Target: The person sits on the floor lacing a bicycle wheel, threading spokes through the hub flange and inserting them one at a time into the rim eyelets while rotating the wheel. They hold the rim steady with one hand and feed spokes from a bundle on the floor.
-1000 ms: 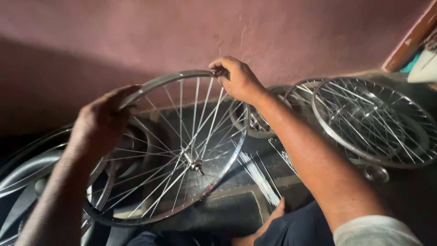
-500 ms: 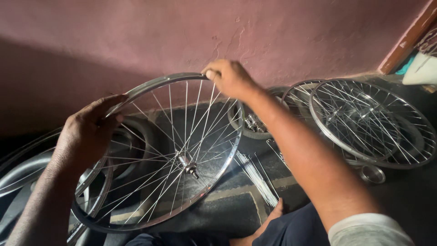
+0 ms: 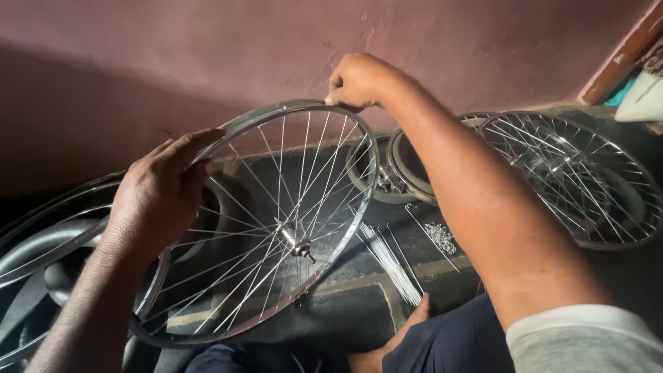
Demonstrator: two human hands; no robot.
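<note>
- The right hand (image 3: 360,81) has its fingers (image 3: 338,88) curled shut over the far, top edge of the shiny silver spoked bicycle wheel (image 3: 257,224), pinching the rim where it stands highest against the wall.
- The left hand (image 3: 160,190) lies on the left arc of the same rim; its fingers (image 3: 190,146) are stretched along the metal and wrapped loosely round it rather than clenched, with the palm against the rim.
- So the wheel lies between the two hands: down and to the left of the right fingers, to the right of the left ones. The left hand sits nearer the person, the right one farther off.
- The wheel stands tilted on edge, its near bottom arc low by the lap; its face looks toward the person and somewhat right. Its small metal hub (image 3: 295,243) sits at the middle, the axle pointing near-right and downward.
- Beyond it, a bundle of loose thin silver spokes (image 3: 390,259) and a little heap of small silver nipples (image 3: 442,237) lie on the dark floor (image 3: 359,304).
- Far right lies another spoked wheel (image 3: 573,176); more rims (image 3: 41,235) lean at the left under the dull pink plastered wall (image 3: 207,48).
</note>
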